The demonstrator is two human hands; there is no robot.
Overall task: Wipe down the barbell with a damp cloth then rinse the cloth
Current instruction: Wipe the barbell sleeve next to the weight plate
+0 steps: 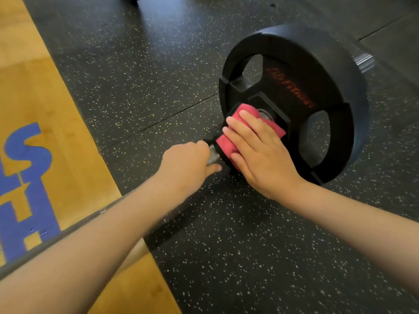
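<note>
1. The barbell [214, 155] lies on the speckled rubber floor [140, 71]. Its long axis runs from near my left elbow up and away to the black weight plate [294, 103], which I take as my landmark. The bar passes through the plate's hub, and its far sleeve end [364, 61] pokes out beyond the plate.

2. My right hand [260, 152] is the nearer one to the plate. It lies flat, fingers spread a little, pressing the folded pink cloth [229, 146] down over the bar just on my side of the hub. The cloth touches the collar at the hub.

3. My left hand [188, 166] is further from the plate, right beside the cloth along the bar. It is curled around the shaft with the thumb underneath, steadying it. A short strip of bare steel shows between my two hands.

4. I judge the wiping is at the plate end of the shaft. The rest of the bar runs away from the plate under my left forearm, toward the wooden platform [45, 91].

5. So the coming stroke turns on that axis: the cloth should slide along the bar away from the plate, and my left hand sits in its path and would have to shift first.

6. Rinsing is not yet done; no water is in view.
</note>
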